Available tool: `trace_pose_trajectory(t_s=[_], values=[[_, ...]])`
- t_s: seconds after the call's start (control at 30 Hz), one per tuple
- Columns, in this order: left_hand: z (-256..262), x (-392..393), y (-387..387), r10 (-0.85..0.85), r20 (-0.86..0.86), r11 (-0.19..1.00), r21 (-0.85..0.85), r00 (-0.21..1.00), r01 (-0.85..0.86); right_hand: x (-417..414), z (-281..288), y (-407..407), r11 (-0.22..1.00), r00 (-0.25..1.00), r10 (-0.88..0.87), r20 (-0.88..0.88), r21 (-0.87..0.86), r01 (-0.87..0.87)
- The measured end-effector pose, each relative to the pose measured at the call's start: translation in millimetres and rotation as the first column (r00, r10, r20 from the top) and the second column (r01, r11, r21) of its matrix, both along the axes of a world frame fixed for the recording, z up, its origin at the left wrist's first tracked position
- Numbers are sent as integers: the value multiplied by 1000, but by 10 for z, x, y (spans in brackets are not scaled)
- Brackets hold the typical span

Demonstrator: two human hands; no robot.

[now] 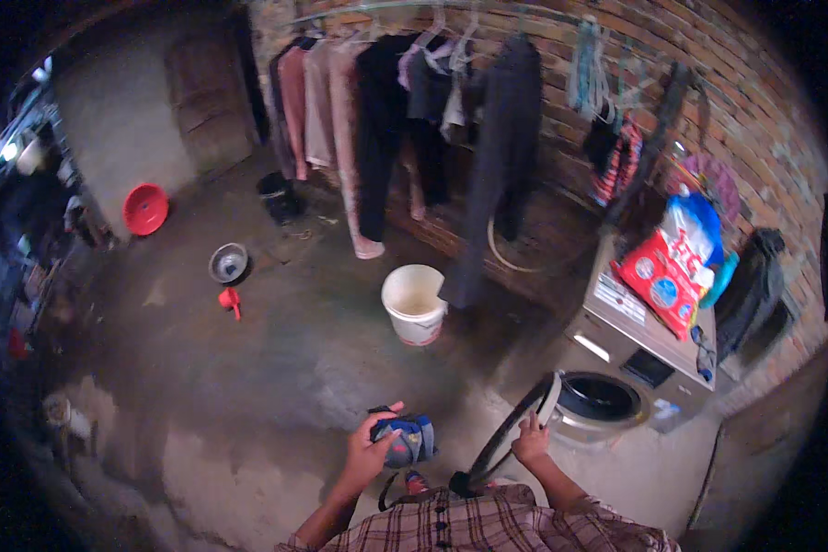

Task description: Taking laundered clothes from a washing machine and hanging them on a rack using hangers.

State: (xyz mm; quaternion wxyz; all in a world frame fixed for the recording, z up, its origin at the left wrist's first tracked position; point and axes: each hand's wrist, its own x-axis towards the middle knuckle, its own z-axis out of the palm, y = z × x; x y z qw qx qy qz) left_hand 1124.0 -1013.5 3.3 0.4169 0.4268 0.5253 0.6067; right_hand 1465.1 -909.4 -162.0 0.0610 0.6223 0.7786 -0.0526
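My left hand point(371, 452) grips a bundled blue and grey cloth item point(410, 440) in front of my body; its exact kind cannot be made out. With its fingers curled, my right hand point(531, 441) holds the pale rim of the round door point(550, 403) of a front-loading washing machine point(645, 369). That door stands swung out from the machine. Behind it, the dark drum opening point(597, 396) is visible, its inside too dark to read. A red and white detergent bag point(669, 272) lies on the machine's top.
A white bucket point(414, 310) stands on the wet floor ahead, beneath hanging trousers point(500, 138). Farther left are a metal bowl point(228, 263), a red dipper point(230, 301), a red basin point(145, 209) and a black bucket point(279, 196). Clothes on hangers point(331, 96) line the brick wall point(752, 90).
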Motion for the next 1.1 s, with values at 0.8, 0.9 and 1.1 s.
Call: trace_pose_trajectory(t_s=[0.8,0.9,1.1], values=[[219,1151,443,-26,23,994,-102,999,28,2989,-350,612,633,633,-774,14,30,773],[312,1245,476,-11,-35,987,-160,999,5,2982,-209,723,675,679,-734,8,110,729],[139,1351,500,51,48,985,-167,998,-42,3245,-296,897,792,818,-575,-7,246,559]])
